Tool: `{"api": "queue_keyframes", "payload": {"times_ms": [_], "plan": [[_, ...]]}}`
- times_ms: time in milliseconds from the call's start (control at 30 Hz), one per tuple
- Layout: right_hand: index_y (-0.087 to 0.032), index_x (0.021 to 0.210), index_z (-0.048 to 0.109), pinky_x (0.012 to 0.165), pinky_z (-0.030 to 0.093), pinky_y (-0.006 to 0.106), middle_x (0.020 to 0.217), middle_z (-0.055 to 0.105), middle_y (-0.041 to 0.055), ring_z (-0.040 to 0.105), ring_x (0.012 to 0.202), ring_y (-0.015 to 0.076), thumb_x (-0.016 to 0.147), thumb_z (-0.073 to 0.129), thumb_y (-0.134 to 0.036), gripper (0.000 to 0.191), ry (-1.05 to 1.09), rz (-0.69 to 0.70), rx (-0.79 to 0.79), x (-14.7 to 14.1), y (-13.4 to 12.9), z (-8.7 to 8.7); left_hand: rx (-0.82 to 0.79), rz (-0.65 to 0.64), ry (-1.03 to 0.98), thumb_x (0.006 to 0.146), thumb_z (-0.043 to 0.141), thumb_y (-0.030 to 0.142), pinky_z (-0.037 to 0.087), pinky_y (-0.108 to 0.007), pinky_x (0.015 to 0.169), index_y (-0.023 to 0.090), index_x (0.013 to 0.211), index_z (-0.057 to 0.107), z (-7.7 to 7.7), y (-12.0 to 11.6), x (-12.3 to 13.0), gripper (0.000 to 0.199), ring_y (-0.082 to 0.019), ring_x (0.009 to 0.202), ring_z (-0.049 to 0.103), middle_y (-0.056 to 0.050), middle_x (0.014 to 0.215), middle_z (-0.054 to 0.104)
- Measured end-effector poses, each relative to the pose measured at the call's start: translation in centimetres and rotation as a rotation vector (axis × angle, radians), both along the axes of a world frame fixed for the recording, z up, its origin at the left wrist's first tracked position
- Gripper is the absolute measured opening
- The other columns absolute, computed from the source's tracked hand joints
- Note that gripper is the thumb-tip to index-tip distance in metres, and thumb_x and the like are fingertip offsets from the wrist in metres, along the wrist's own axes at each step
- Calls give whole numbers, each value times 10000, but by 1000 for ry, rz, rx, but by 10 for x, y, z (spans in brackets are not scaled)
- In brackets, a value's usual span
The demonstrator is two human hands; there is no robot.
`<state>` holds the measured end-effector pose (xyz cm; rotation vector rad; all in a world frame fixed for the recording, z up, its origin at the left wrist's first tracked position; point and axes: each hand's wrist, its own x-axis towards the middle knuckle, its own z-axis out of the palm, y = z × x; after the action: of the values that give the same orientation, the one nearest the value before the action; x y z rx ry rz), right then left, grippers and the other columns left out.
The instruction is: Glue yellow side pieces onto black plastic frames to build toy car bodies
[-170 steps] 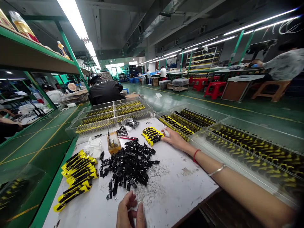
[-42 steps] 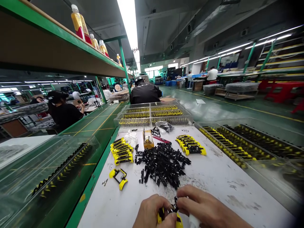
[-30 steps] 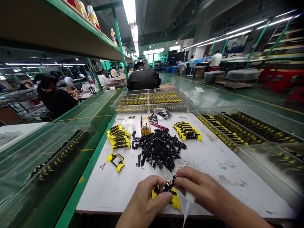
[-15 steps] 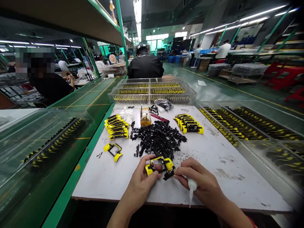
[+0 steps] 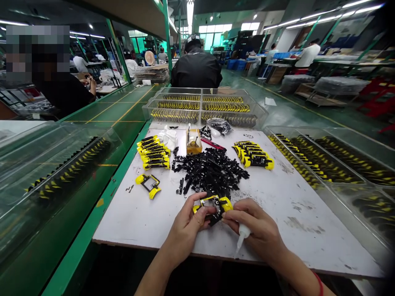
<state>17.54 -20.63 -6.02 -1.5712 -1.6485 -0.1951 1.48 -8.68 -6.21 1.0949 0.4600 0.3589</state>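
Observation:
A yellow and black frame is gripped in my left hand, thumb in front and fingers behind. My right hand pinches the frame's right end, where a small black piece lies against it. A white nozzle bottle is tucked in the same right hand, tip pointing down. Just beyond my hands lies a heap of black parts. One loose yellow and black frame rests to the left, below a row of similar frames. Another row is on the right.
Clear trays of yellow and black parts stand at the back, right and left. Behind the heap are a small yellow box, a red tool and a plastic bag. People sit ahead and at left.
The black piece has come up against the frame, and my right hand has closed in on the frame's right end. The whole view has shifted slightly.

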Motion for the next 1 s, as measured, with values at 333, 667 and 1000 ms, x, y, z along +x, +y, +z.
{"api": "queue_keyframes", "payload": {"times_ms": [333,667,1000], "plan": [[-198,904,671,620,495,251,791,575,46,560,730,142,824,592,-117,138,-79,-56,-29,-2,4,3,6,38,-51,913,504,367,493,-428,951,207,1268,476,4,-4,1,390,-241,1104,575,-101,1119,631],[-197,940,654,655,471,271,820,608,55,557,757,156,840,522,-95,195,-177,-21,-93,1,2,0,2,36,-34,892,528,403,502,-435,941,202,1242,508,3,-1,2,405,-232,1024,611,-74,1024,651],[-201,861,598,686,465,248,892,564,45,558,811,149,824,523,-95,135,-24,75,-397,9,9,23,-100,15,14,883,549,392,510,-453,925,168,1199,538,4,2,4,387,-237,993,633,-94,1109,624]]}}
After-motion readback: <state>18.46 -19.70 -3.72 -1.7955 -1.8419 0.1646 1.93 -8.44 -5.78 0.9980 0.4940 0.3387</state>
